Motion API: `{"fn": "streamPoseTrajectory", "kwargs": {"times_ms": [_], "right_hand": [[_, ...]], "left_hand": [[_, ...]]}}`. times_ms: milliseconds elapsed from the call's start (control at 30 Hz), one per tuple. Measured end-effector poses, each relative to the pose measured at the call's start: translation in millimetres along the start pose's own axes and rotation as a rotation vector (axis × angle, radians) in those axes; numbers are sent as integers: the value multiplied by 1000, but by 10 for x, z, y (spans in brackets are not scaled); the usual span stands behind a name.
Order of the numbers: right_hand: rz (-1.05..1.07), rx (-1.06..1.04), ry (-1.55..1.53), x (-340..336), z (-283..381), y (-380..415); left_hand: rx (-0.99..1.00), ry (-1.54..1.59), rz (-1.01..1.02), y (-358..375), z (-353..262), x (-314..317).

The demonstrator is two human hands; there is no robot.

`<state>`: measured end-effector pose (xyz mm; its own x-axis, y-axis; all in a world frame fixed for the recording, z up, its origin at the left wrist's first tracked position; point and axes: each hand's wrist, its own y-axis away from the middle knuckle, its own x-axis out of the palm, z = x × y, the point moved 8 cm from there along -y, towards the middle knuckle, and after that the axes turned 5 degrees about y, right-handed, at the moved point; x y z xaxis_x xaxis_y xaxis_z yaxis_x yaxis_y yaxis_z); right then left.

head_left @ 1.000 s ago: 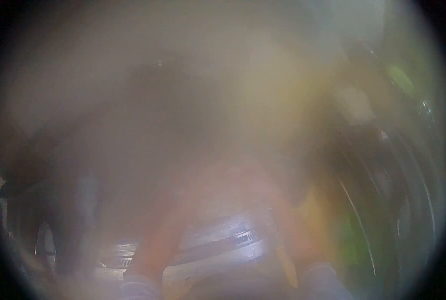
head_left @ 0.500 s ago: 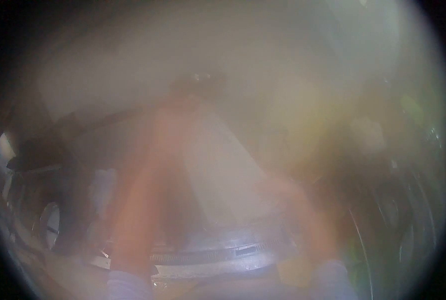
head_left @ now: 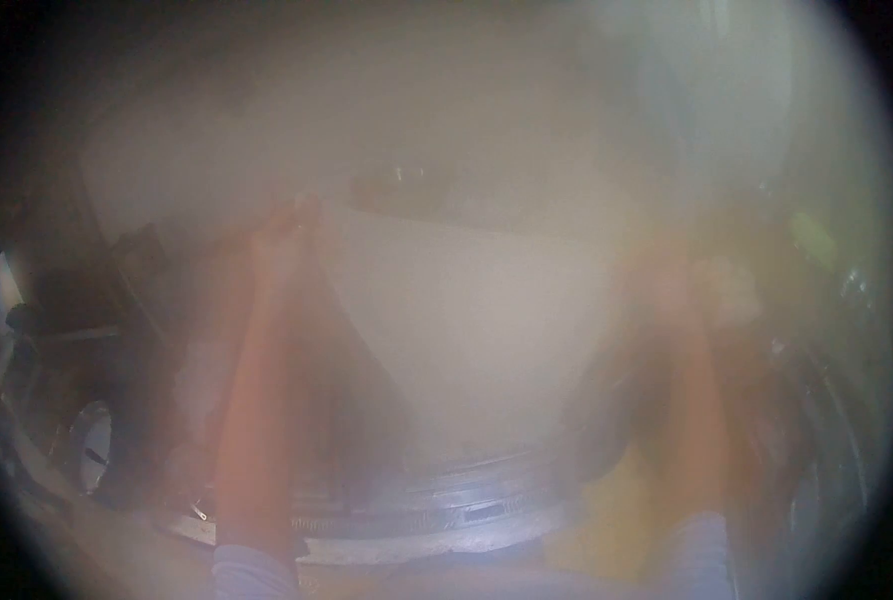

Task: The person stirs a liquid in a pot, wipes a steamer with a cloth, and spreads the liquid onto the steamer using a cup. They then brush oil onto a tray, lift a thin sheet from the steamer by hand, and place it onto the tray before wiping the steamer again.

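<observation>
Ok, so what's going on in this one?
The view is very hazy, but a person has both bare hands stretched out ahead, set wide apart. The left hand is near the upper left corner of a pale, sheet-like thing, and the right hand is out past its right side; the blur hides whether either hand grips it. Below it, nearer the person, runs a shiny, curved band.

Surroundings, hazy: dial, rail, and coloured patches.
Round pale dial (head_left: 92,447) with dark mark, far left; silvery ridged rail (head_left: 416,522), curved, lower centre; yellow patch (head_left: 606,520) beside its right end; greenish patch (head_left: 814,235), upper right, blurred.
</observation>
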<state>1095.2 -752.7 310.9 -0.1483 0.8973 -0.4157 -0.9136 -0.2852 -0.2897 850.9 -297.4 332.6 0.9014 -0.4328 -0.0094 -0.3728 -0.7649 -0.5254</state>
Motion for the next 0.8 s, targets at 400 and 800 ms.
{"fn": "streamPoseTrajectory", "kwargs": {"times_ms": [400, 800], "right_hand": [[-143, -347, 38, -358, 413, -277], [-24, -203, 299, -55, 53, -462]], "left_hand": [[295, 34, 164, -203, 169, -34], [203, -219, 164, 85, 465, 95]]}}
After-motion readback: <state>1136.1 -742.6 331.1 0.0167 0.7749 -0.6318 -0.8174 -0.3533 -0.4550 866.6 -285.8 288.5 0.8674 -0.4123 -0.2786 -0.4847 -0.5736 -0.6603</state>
